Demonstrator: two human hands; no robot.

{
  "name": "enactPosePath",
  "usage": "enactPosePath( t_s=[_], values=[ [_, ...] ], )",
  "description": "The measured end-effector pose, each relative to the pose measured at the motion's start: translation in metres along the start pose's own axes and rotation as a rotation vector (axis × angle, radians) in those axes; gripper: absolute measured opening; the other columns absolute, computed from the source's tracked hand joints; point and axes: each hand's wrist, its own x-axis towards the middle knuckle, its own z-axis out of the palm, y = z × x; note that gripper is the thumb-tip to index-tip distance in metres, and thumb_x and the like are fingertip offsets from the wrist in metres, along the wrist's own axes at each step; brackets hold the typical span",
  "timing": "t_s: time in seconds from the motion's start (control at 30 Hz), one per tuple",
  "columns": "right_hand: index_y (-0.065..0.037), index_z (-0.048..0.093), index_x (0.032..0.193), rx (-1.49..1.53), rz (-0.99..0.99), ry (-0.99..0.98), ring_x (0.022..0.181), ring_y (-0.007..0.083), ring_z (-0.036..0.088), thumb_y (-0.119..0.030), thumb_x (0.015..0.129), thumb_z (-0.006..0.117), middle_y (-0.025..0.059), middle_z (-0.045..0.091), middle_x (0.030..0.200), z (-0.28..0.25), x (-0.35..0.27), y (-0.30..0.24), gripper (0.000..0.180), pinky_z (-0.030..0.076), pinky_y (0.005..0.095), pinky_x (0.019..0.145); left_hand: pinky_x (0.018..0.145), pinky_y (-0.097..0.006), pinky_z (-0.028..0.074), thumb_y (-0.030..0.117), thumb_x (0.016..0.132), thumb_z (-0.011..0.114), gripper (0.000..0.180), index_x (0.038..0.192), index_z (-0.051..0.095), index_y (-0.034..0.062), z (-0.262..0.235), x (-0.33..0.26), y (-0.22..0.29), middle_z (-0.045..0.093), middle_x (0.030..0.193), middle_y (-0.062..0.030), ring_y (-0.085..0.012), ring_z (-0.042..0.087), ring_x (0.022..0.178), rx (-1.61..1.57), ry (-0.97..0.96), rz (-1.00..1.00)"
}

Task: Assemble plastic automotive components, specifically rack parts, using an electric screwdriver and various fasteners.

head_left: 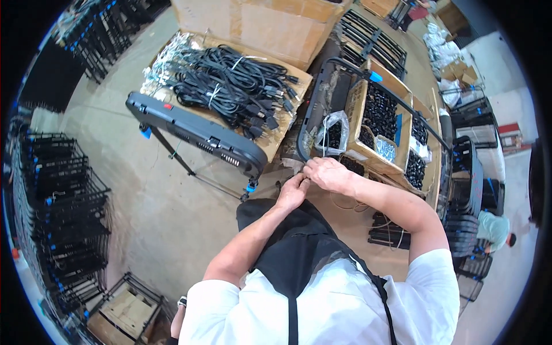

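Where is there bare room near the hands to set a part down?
Bare concrete floor lies open left of the left hand, below the long black panel and right of the stacked black racks. A smaller brown patch sits under the right forearm. Crowded: the box of black cables and the cardboard boxes of small black parts beyond the right hand.
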Motion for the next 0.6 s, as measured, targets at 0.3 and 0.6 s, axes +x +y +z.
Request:
enactPosePath(
  t_s=[0.3, 0.6],
  values=[
    [-0.005, 0.068, 0.103, 0.347, 0.135, 0.057, 0.099, 0.0314, 0.066, -0.012, 0.088, 0.070, 0.0114, 0.063, 0.098, -0.005, -0.015, 0.010, 0.017, 0.057, 0.0417, 0.085, 0.092, -0.039, 0.051, 0.026, 0.103, 0.058, 0.034, 0.125, 0.070, 0.0037, -0.011, -0.002, 0.019, 0.074, 0.106, -0.0156, -0.0253, 0.068, 0.101, -0.050, -0.050, -0.156],
    [-0.005, 0.068, 0.101, 0.424, -0.065, 0.145, 0.096, 0.0299, 0.064, -0.011, 0.088, 0.070, 0.0102, 0.060, 0.097, 0.005, -0.010, 0.019, 0.014, 0.054, 0.0407, 0.085, 0.071, -0.031, 0.045, 0.026, 0.104, 0.061, 0.028, 0.116, 0.073, 0.0032, -0.010, -0.004, 0.025, 0.063, 0.083, 0.0006, -0.0109, 0.054, 0.078, -0.081, -0.030, -0.157]
  ],
)
